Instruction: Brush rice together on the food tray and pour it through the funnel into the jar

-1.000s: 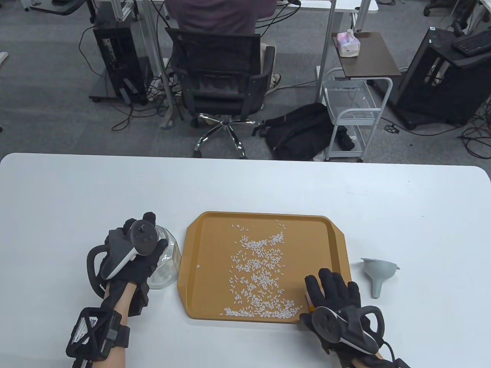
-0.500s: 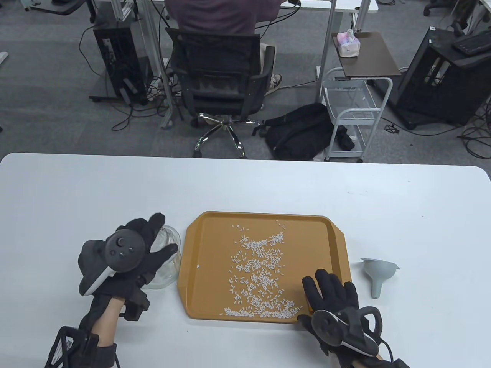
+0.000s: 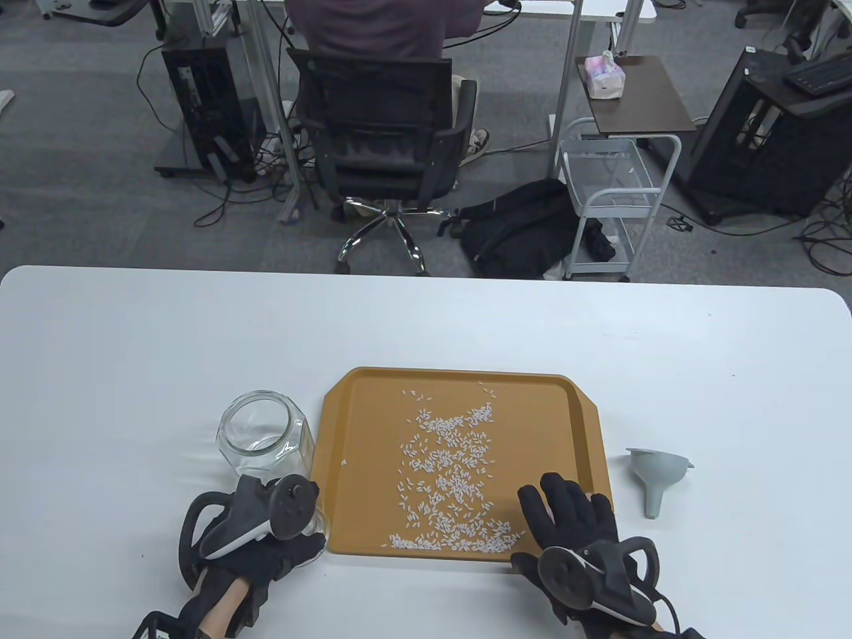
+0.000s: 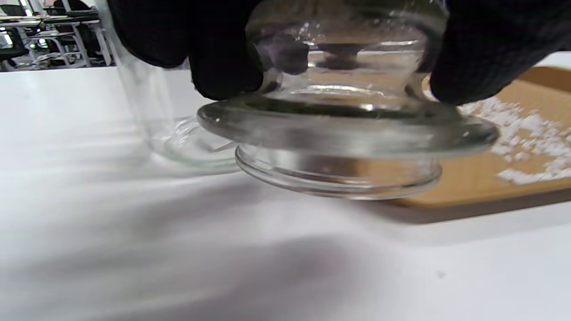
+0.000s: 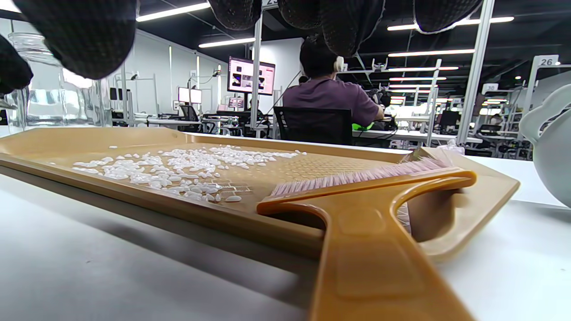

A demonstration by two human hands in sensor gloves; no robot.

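Rice (image 3: 452, 476) lies scattered on the tray (image 3: 359, 426), unchanged. Jar (image 3: 266, 436) now uncovered left of the tray; left hand (image 3: 266, 539) has pulled back toward the near edge, fingers gripping the glass lid (image 4: 348, 133). Right hand (image 3: 572, 526) stays spread, relaxed, over the brush (image 5: 370, 196) at the tray's near right corner.

In the right wrist view, a white sign (image 5: 547, 61) high on a post at the back of the room reads "26". Farther back and lower, a smaller sign (image 5: 490, 87) carries a number that seems to be "30", though it is too small to be sure. The monitor (image 5: 251, 76) behind the seated person shows a lit screen, but nothing on it can be read, and no other writing can be made out in any view.
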